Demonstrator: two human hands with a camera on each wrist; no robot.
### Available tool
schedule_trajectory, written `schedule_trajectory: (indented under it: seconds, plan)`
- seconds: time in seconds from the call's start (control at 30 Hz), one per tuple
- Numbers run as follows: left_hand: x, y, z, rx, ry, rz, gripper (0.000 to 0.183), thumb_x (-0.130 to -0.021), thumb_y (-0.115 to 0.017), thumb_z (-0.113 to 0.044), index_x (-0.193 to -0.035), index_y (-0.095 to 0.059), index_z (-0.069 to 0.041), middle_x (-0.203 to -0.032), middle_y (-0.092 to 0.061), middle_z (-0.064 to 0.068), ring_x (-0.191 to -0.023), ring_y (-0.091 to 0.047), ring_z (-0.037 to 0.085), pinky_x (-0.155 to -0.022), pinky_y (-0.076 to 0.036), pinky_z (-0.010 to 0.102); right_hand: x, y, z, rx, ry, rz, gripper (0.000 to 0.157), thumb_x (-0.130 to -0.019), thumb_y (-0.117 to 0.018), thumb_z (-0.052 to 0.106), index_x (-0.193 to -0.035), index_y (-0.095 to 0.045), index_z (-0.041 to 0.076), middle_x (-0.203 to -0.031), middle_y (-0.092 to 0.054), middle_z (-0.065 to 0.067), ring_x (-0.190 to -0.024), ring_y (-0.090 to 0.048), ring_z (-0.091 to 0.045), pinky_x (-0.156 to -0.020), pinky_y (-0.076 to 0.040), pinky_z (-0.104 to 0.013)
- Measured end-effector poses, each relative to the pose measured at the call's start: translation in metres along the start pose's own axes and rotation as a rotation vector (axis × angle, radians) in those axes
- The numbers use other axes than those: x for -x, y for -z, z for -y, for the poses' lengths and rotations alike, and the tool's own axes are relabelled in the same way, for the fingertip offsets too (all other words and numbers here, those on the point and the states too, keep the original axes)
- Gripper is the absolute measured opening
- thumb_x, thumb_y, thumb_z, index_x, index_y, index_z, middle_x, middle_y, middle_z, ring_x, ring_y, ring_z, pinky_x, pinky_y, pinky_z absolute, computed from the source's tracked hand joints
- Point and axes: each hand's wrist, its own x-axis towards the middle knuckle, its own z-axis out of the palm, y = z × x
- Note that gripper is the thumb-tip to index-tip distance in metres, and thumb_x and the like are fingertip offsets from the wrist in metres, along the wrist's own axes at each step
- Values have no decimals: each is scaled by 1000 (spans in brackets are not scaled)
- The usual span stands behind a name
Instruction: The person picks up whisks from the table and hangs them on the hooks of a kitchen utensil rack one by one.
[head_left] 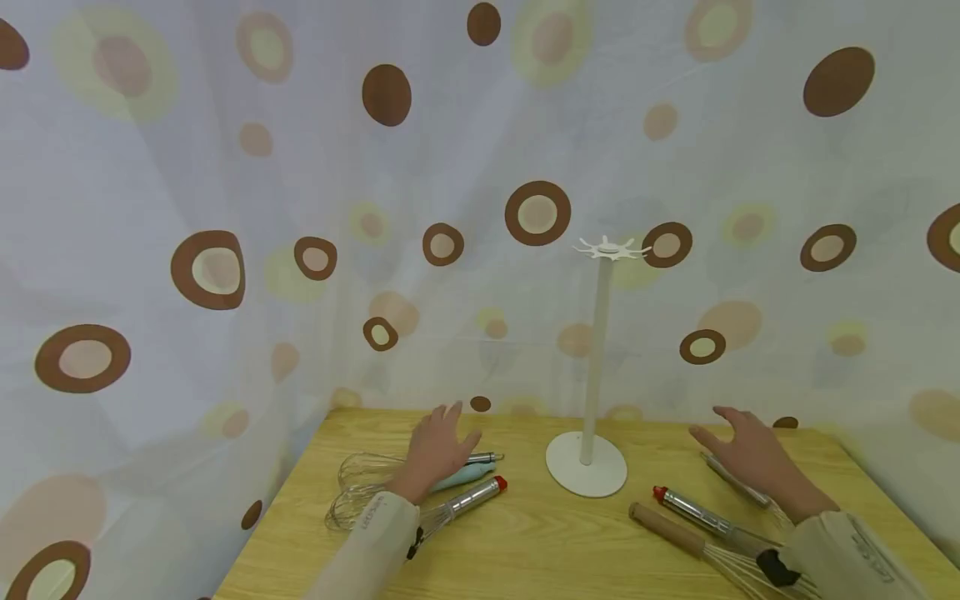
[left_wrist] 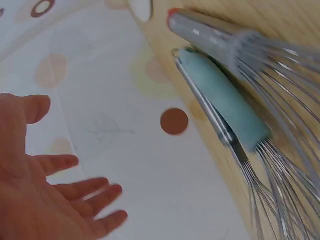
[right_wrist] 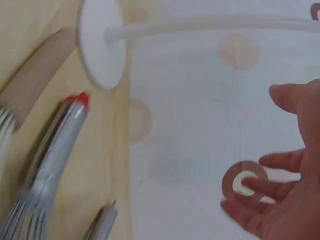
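Note:
My left hand hovers over three whisks on the left of the table, fingers spread and holding nothing. Under it lie a light-blue-handled whisk, a thin metal-handled whisk and a silver-handled whisk with a red end. On the right side my right hand is also spread and empty, above a slim metal-handled whisk. Nearer me are a second silver whisk with a red tip and a wooden-handled whisk. A white stand rises upright between the hands.
The stand has a round base and a ring of small hooks on top. All of it stands on a light wooden table. A white curtain with brown and yellow dots hangs behind and at both sides.

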Motion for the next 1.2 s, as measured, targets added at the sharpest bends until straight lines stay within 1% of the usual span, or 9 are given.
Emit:
schedule_trajectory:
  seconds: [0.1,0.23,0.33,0.47,0.67,0.87,1.03,1.13,1.2]
  plan:
    - [-13,-4,-15,195,-49,53,59,-97,-51,-36,-144,-36,-3,-140,-41,19,-127,-41,37,-100,-35,53,-16,4,23,-129,41,-8,69,-99,-45,44,-136,-35,-13,-129,-42,-37,-114,-43,-52,-85,-41,-61]
    - [-29,-19,-33,435,-57,145,60,-98,-52,-31,-146,-31,-4,-142,-40,19,-128,-41,34,-99,-38,49,-38,6,49,-317,61,20,64,-101,-40,43,-140,-34,-7,-132,-45,-30,-116,-48,-45,-91,-42,-56]
    - [-39,-34,-45,537,-51,195,59,-98,-52,-31,-147,-30,-6,-142,-41,19,-128,-42,33,-98,-40,48,-55,5,67,-454,80,40,62,-101,-40,40,-141,-33,-6,-135,-44,-29,-118,-49,-43,-95,-41,-53]
    - [-49,-52,-61,632,-56,223,55,-100,-50,-31,-147,-32,-8,-140,-43,17,-127,-43,31,-98,-41,46,-74,4,93,-558,96,31,57,-103,-40,34,-141,-33,-8,-137,-41,-30,-123,-46,-41,-98,-40,-48]
    - [-66,-74,-94,727,-115,198,50,-100,-50,-23,-144,-36,-5,-137,-47,18,-125,-46,31,-98,-42,42,-93,10,118,-653,82,-12,54,-104,-38,29,-141,-32,-9,-138,-40,-30,-126,-42,-41,-100,-38,-46]
    - [-80,-91,-116,807,-180,159,49,-101,-47,-16,-145,-32,2,-140,-42,21,-128,-43,35,-99,-41,42,-113,8,128,-730,107,-51,56,-103,-40,33,-141,-34,-8,-135,-43,-29,-122,-45,-42,-100,-38,-48]
    - [-84,-102,-126,847,-177,135,47,-101,-46,-15,-145,-34,-3,-136,-49,17,-126,-46,31,-97,-43,41,-123,4,127,-766,118,-52,53,-102,-41,33,-136,-40,-8,-127,-49,-31,-119,-48,-40,-97,-41,-50]
    - [-86,-107,-128,821,-146,141,42,-102,-45,-18,-143,-38,-9,-128,-56,13,-121,-51,27,-95,-44,40,-125,3,126,-755,120,-38,51,-103,-39,33,-132,-43,-9,-122,-51,-31,-116,-50,-39,-94,-44,-50]
    - [-88,-109,-128,784,-129,130,38,-102,-45,-19,-139,-43,-10,-122,-59,12,-116,-54,25,-92,-46,40,-126,2,126,-746,119,-27,52,-103,-38,34,-131,-44,-8,-121,-52,-30,-114,-51,-38,-92,-45,-49]
